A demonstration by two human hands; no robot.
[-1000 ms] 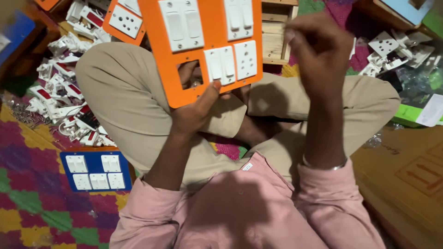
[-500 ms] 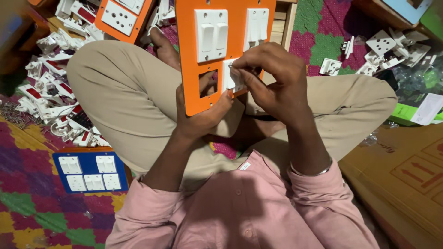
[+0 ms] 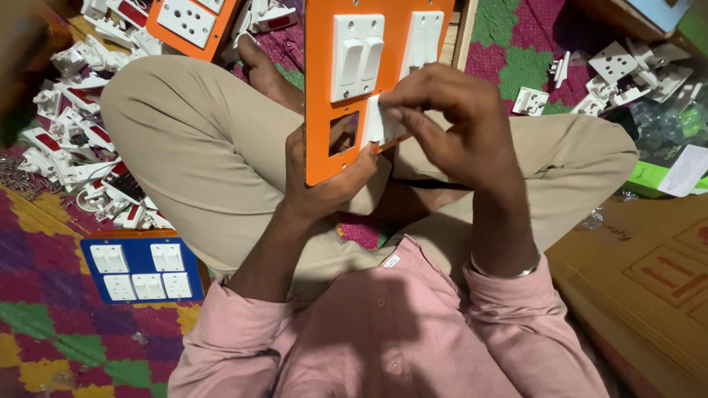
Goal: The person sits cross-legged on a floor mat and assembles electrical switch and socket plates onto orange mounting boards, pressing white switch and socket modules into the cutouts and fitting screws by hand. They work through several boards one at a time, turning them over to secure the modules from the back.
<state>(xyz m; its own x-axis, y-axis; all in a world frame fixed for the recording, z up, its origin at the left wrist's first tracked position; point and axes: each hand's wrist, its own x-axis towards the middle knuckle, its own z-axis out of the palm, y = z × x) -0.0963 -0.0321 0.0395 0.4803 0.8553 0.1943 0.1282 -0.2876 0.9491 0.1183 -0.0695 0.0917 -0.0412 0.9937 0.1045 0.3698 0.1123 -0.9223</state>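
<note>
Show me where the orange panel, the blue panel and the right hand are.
orange panel [image 3: 321,110]: head view, bare orange left edge beside the double switch.
blue panel [image 3: 140,295]: head view, bare blue strip along its lower edge.
right hand [image 3: 450,118]: head view, back of the hand.

Between our hands: orange switch plate [image 3: 324,147], white switches [image 3: 356,55]. Left of our left hand [image 3: 324,184]: blue board [image 3: 140,247], multicoloured patterned mat [image 3: 44,346].
</note>
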